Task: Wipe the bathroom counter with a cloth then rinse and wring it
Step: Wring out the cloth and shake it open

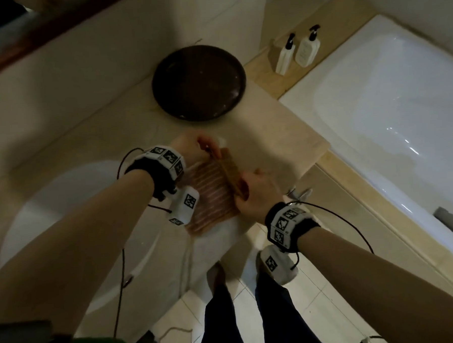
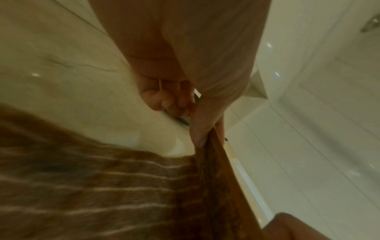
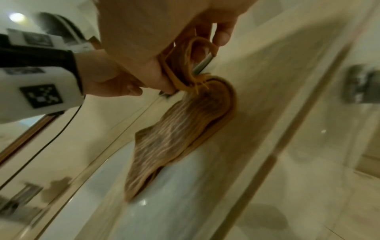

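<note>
A striped orange and pink cloth [image 1: 211,195] lies spread on the beige stone counter [image 1: 273,134], between the sink and the bathtub. Its right-hand edge is lifted and folded up. My left hand [image 1: 208,149] pinches the far end of that edge between thumb and finger. My right hand [image 1: 247,193] grips the near end. In the left wrist view my left hand [image 2: 205,134] pinches the cloth [image 2: 102,186] from above. In the right wrist view my right hand [image 3: 191,61] has the bunched edge of the cloth [image 3: 180,129] curled in its fingers.
A white sink [image 1: 65,219] is set into the counter on the left. A dark round tray [image 1: 199,81] stands at the back of the counter. Two white pump bottles [image 1: 285,55] stand on a ledge by the white bathtub [image 1: 387,97] on the right. Tiled floor lies below.
</note>
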